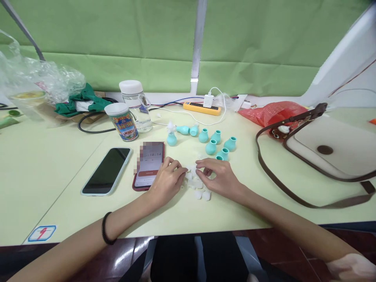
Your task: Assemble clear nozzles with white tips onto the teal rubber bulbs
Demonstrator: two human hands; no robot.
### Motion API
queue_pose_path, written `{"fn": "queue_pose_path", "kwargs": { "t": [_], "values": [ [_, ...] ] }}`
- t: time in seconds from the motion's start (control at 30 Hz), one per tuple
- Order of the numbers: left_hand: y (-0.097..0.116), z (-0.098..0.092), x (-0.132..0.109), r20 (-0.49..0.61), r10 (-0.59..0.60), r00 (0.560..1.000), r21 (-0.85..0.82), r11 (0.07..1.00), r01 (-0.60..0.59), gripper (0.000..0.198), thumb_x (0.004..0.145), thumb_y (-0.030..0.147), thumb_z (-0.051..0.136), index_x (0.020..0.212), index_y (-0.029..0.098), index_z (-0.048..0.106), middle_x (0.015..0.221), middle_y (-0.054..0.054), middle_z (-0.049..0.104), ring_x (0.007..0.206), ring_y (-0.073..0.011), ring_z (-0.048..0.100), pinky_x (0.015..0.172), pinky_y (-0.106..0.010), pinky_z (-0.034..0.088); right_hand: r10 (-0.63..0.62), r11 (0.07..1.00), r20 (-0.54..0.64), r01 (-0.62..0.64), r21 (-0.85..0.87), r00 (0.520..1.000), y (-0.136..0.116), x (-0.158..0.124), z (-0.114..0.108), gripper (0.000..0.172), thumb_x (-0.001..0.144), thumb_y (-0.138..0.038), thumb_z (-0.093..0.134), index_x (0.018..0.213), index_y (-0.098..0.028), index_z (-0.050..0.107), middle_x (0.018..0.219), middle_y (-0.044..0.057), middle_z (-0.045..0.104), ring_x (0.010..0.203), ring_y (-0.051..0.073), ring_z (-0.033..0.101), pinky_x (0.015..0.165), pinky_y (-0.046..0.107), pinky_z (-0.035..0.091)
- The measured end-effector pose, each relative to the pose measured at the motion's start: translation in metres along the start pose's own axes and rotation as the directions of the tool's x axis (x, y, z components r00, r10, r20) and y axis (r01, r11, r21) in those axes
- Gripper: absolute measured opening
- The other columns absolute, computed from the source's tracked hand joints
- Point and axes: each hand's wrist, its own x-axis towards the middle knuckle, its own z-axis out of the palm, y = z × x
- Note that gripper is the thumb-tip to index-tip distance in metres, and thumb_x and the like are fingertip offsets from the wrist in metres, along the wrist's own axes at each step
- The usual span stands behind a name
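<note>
Over a small pile of translucent white plastic pieces (195, 182), both hands work close together. My right hand (221, 176) is closed, with a small translucent white piece (193, 169) between its thumb and index finger. Thumb and fingertips of my left hand (168, 179) are pinched at the left side of that piece; what they grip is too small to make out. Two more white pieces (202, 195) lie nearer the table's front edge. Several turquoise bulb-shaped parts (210, 147) with round openings stand beyond my hands. One turquoise bulb (172, 139) has a clear top on it.
Left of my hands lie a lit phone (149, 166) and a dark-screened phone (107, 171). Behind them stand a printed canister (125, 126) and a clear water bottle (142, 113). A yellow power strip (202, 109) lies at the back. A cream bag (337, 145) sits right.
</note>
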Motion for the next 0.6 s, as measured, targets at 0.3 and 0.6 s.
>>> {"fn": "queue_pose_path", "kwargs": {
  "t": [0.3, 0.6],
  "values": [
    [0.007, -0.004, -0.001, -0.002, 0.052, 0.999, 0.071, 0.996, -0.051, 0.017, 0.079, 0.013, 0.041, 0.087, 0.01, 0.056, 0.073, -0.009, 0.054, 0.073, -0.0197, 0.042, 0.064, -0.034, 0.042, -0.021, 0.934, 0.279, 0.118, -0.338, 0.96, 0.01, 0.076, -0.035, 0.025, 0.079, -0.016, 0.04, 0.1, -0.014, 0.054, 0.096, 0.01, 0.06, 0.087, 0.022, 0.056, 0.071, 0.032, 0.043],
    [0.011, -0.011, -0.001, -0.006, 0.046, 0.999, 0.023, 0.999, -0.046, 0.019, 0.077, 0.018, 0.042, 0.089, 0.011, 0.055, 0.074, -0.01, 0.054, 0.073, -0.0206, 0.044, 0.063, -0.035, 0.043, 0.346, 0.837, 0.557, 0.02, -0.547, 0.755, 0.062, 0.16, 0.009, 0.053, 0.072, -0.035, 0.058, 0.118, -0.015, 0.041, 0.103, 0.016, 0.053, 0.089, 0.03, 0.054, 0.069, 0.04, 0.044]
  ]
}}
